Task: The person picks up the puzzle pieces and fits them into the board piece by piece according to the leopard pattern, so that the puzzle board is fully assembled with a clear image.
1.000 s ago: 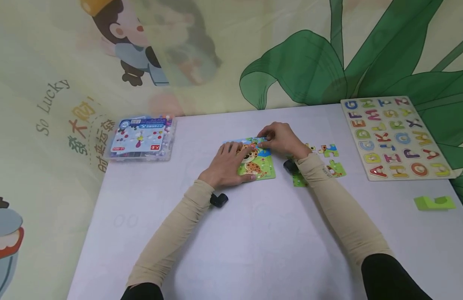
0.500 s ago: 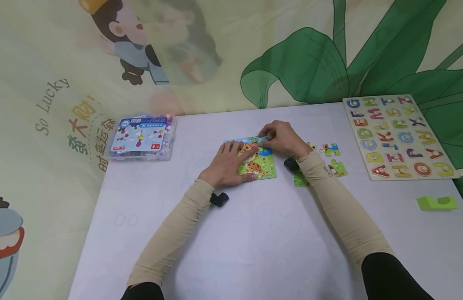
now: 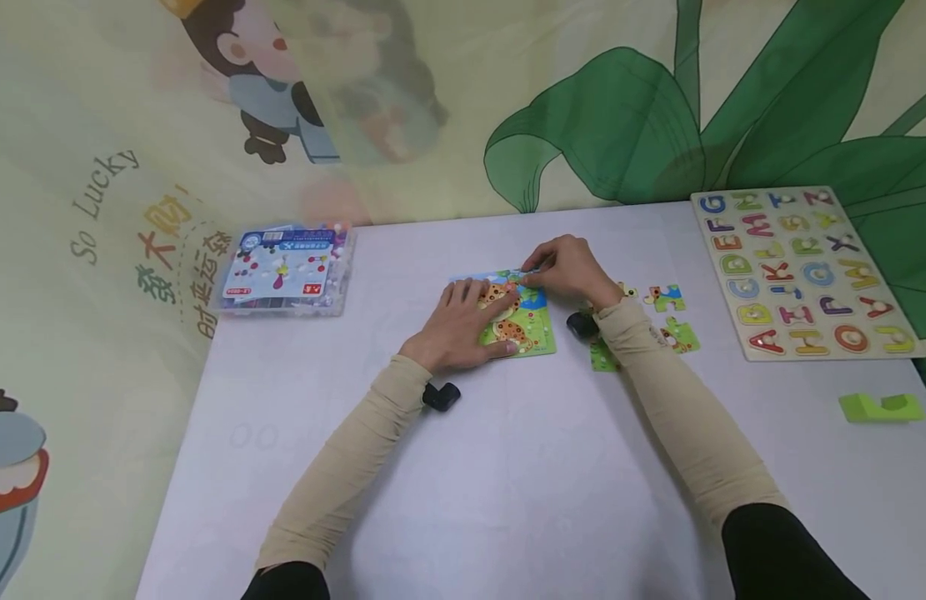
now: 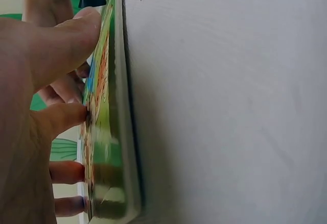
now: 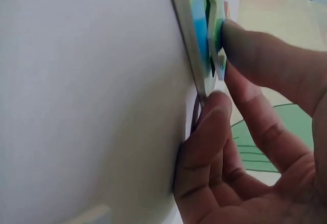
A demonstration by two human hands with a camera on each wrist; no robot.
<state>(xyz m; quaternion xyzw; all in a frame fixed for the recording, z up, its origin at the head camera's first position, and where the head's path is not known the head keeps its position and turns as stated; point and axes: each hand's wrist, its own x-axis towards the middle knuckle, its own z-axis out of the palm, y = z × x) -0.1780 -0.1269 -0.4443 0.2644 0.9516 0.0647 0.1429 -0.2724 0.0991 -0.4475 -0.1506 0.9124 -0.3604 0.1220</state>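
Beige sleeves [image 3: 357, 454] cross the tabletop [image 3: 545, 475]. Left hand [image 3: 458, 329], fingers extended, rests on the glossy flat puzzle [image 3: 534, 323]; right hand [image 3: 571, 270] pinches a thin piece [image 5: 216, 30] at its far right corner, edge raised. Neither hand visibly moved within the last second; piece judged unseated. Loose interlocking pieces [image 3: 666, 297] right; beyond, plastic box [image 3: 282, 271] left, letter board [image 3: 806, 287] right.

Behind bare hands [image 3: 463, 332] come black wrist cameras [image 3: 442, 397], wrinkled beige sleeves [image 3: 350, 462] and black upper sleeves [image 3: 781, 552]

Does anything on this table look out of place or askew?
Yes: at the right hand, one piece near the far right corner of the puzzle looks askew, standing raised rather than flush. I see nothing spilled or damaged.
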